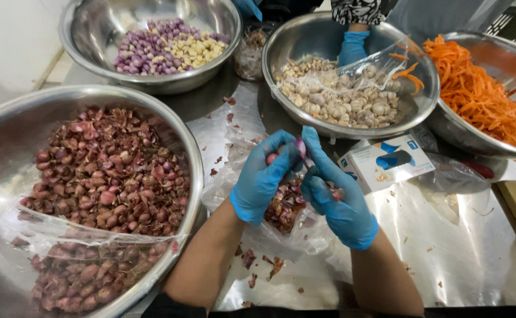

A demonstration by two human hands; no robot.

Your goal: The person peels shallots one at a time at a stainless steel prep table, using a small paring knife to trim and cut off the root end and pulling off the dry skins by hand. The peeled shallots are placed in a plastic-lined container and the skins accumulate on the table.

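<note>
Both my hands wear blue gloves. My left hand [262, 176] pinches a small red shallot [271, 158] at its fingertips. My right hand [337, 197] is closed around a small knife, whose tip meets a strip of purple skin [301, 147] lifting off the shallot. Below my hands lies a clear plastic bag with a heap of shallot peels [284, 207]. A big steel bowl [194, 154] of unpeeled shallots sits at my left, partly under plastic film.
A far bowl [69, 26] holds peeled shallots and garlic. Another bowl [426, 100] holds garlic, with another person's blue-gloved hand [352, 47] in it. Shredded carrot fills a bowl [446, 126] at right. A glove box [387, 162] lies on the steel table.
</note>
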